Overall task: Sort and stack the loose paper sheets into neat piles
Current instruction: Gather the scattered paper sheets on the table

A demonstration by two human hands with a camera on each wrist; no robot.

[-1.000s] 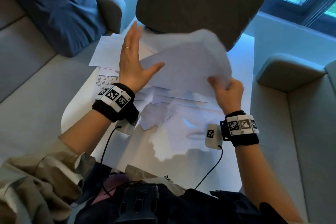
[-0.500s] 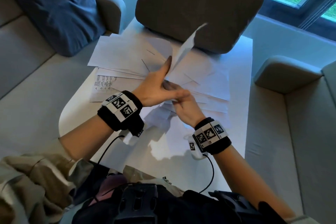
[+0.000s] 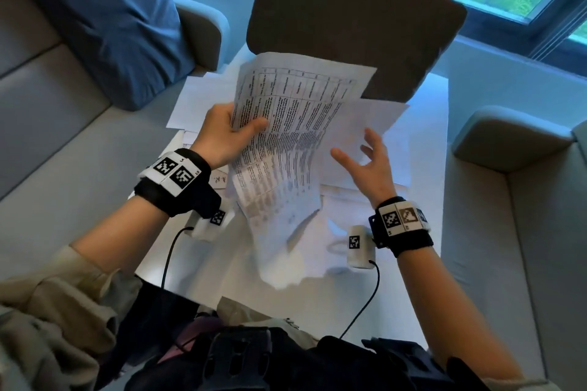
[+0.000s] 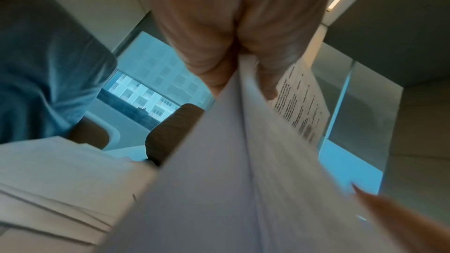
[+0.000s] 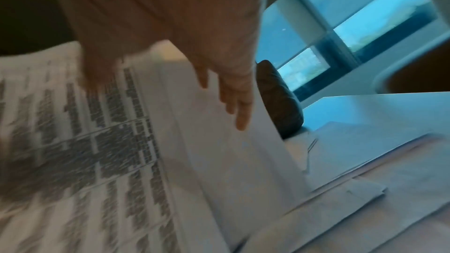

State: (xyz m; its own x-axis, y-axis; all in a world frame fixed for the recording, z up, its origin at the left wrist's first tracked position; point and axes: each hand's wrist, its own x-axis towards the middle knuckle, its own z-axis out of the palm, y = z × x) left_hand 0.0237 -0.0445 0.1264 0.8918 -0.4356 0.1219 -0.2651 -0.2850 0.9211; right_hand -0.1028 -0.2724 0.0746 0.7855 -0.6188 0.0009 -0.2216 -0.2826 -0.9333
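Up in the head view, our left hand [image 3: 222,133] grips a bunch of printed sheets [image 3: 286,143] by their left edge, thumb on top. We hold the sheets up off the white table [image 3: 425,124]; their long side runs from near our body up toward the dark chair back [image 3: 349,16], and the near end droops down. Our right hand [image 3: 368,162] is just beside the sheets' right edge, fingers spread wide, holding nothing. More loose sheets [image 3: 197,98] lie flat on the table under and around both hands. Next, the left wrist view shows our fingers [image 4: 268,76] curled round the paper edge, with the sheets fanning away below. Last, the blurry right wrist view shows our straight fingers [image 5: 238,103] over a plain sheet [image 5: 233,153], but we cannot tell if they touch it.
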